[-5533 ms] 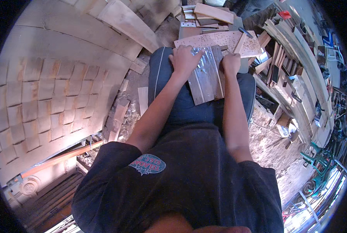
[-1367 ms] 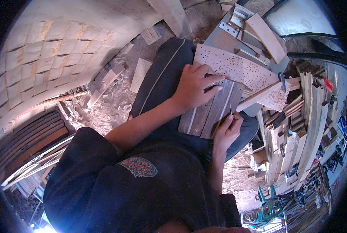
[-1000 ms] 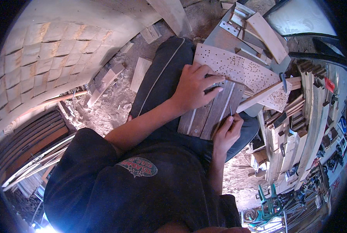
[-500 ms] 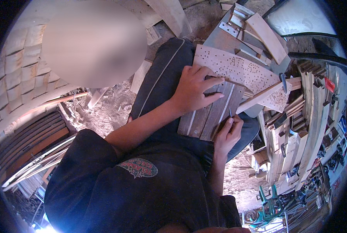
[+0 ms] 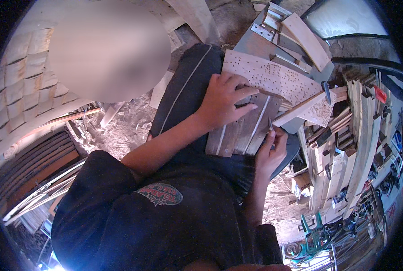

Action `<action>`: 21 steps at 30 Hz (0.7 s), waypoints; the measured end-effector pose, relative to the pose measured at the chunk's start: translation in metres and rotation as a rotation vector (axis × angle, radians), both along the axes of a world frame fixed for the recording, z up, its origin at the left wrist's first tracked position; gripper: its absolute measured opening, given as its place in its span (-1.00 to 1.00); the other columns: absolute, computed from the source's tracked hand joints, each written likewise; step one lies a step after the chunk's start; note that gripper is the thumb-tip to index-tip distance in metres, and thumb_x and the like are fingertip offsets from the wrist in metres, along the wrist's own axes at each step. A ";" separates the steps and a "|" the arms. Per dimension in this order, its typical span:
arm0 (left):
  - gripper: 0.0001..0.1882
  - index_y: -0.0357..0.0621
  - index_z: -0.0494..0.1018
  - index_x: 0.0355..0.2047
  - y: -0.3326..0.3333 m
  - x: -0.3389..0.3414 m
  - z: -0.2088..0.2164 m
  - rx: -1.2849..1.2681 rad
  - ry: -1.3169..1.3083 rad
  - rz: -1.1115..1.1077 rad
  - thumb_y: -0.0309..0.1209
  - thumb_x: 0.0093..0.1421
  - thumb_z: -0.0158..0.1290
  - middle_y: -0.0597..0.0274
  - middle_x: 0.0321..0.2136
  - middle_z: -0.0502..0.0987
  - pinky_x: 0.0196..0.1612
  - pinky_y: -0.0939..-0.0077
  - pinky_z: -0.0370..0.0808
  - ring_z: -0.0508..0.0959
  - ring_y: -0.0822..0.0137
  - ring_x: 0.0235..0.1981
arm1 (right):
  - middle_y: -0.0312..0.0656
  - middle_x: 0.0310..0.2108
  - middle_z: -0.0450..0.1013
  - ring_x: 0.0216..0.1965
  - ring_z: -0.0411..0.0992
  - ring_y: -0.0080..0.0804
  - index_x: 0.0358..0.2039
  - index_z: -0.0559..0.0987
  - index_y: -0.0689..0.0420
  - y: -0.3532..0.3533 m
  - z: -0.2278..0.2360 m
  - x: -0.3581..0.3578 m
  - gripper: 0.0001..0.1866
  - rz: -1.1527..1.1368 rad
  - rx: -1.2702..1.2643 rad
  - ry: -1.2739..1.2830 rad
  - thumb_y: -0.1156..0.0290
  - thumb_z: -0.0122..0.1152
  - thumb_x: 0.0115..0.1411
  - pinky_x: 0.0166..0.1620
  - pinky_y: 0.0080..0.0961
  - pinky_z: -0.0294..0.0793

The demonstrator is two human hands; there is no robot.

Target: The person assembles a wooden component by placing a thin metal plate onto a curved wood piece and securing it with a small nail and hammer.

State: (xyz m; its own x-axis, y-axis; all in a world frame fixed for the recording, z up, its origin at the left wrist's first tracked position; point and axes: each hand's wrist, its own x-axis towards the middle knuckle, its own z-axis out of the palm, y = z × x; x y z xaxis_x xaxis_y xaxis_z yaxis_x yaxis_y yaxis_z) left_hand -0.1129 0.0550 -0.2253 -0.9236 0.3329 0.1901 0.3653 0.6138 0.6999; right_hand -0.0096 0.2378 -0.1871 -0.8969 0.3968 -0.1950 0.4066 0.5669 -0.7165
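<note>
Wooden panel (image 5: 244, 131) on the lap (image 5: 183, 90), left hand (image 5: 223, 100) on top, right hand (image 5: 272, 152) by its right edge.
Beyond it, perforated board (image 5: 278, 76) on the bench (image 5: 248, 45), hammer (image 5: 301, 107) across its right end; farther right, stacked timber (image 5: 357, 131).

The left fingers (image 5: 246, 93) spread over a dark slatted board (image 5: 240, 131) on the person's lap. The right fingers (image 5: 281, 140) pinch a thin pointed tool (image 5: 270, 124) near its right edge. Just beyond both sets of fingers lies a hole-dotted pale board (image 5: 273, 74); a hammer (image 5: 301, 108) slants away across it, right of the right fingers. Stacked timber (image 5: 361, 135) stands farther right of them.
</note>
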 end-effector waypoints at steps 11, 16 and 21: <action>-0.55 0.08 0.63 -0.14 0.001 0.000 -0.002 0.054 0.027 0.014 -0.15 -0.08 0.40 0.30 -0.23 0.54 -0.09 0.21 0.35 0.49 0.16 -0.13 | -0.03 -0.40 0.40 -0.37 0.34 -0.31 -0.26 0.40 0.26 -0.012 -0.023 -0.020 -0.79 -0.027 -0.029 0.112 0.36 0.00 0.44 -0.25 -0.37 0.37; -0.54 -0.03 0.57 -0.19 0.002 -0.005 0.000 0.077 -0.040 0.065 -0.15 -0.08 0.40 0.20 -0.28 0.55 -0.09 0.17 0.37 0.50 0.08 -0.14 | 0.19 -0.41 0.41 -0.38 0.41 0.23 -0.27 0.38 0.29 -0.012 -0.009 -0.029 -0.81 0.012 0.030 0.031 0.40 0.01 0.40 -0.27 -0.09 0.40; -0.61 -0.03 0.57 -0.23 0.002 -0.005 0.003 0.074 -0.062 0.053 -0.17 -0.04 0.37 0.17 -0.30 0.54 -0.09 0.18 0.37 0.50 0.06 -0.15 | 0.09 -0.53 0.37 -0.54 0.38 -0.02 -0.29 0.40 0.26 -0.012 -0.021 -0.025 -0.78 0.030 0.102 0.142 0.36 0.02 0.42 -0.39 -0.19 0.39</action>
State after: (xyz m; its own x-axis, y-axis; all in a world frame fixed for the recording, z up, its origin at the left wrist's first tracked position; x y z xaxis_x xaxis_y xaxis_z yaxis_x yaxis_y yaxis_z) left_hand -0.1177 0.0573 -0.2227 -0.9504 0.2704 0.1540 0.2880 0.5766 0.7646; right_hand -0.0350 0.2258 -0.2081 -0.9244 0.3806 -0.0252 0.2868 0.6499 -0.7039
